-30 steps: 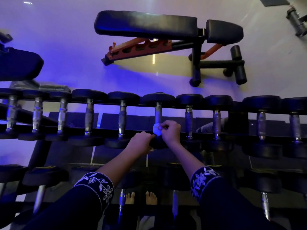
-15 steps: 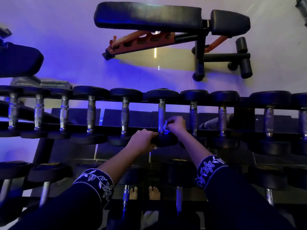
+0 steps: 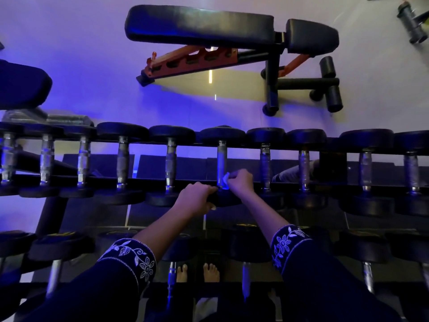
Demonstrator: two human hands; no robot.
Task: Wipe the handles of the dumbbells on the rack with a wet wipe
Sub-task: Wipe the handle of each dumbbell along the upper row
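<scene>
A row of black dumbbells with metal handles lies across the top tier of the rack [image 3: 332, 180]. My right hand [image 3: 240, 181] pinches a white wet wipe [image 3: 225, 177] against the near end of the middle dumbbell's handle [image 3: 221, 159]. My left hand [image 3: 196, 201] grips the near black head [image 3: 226, 198] of that same dumbbell, fingers curled over its edge. Most of the wipe is hidden inside my right fingers.
More dumbbells sit on a lower tier [image 3: 58, 245] close to me. An adjustable bench [image 3: 209, 29] stands on the floor beyond the rack, and another padded seat [image 3: 21, 87] is at the left. Bare feet [image 3: 197, 273] show below the rack.
My right hand with the wipe has stayed at the near end of the middle handle, shifting slightly. My left hand has closed more firmly over the dumbbell's near head. The view moved a little.
</scene>
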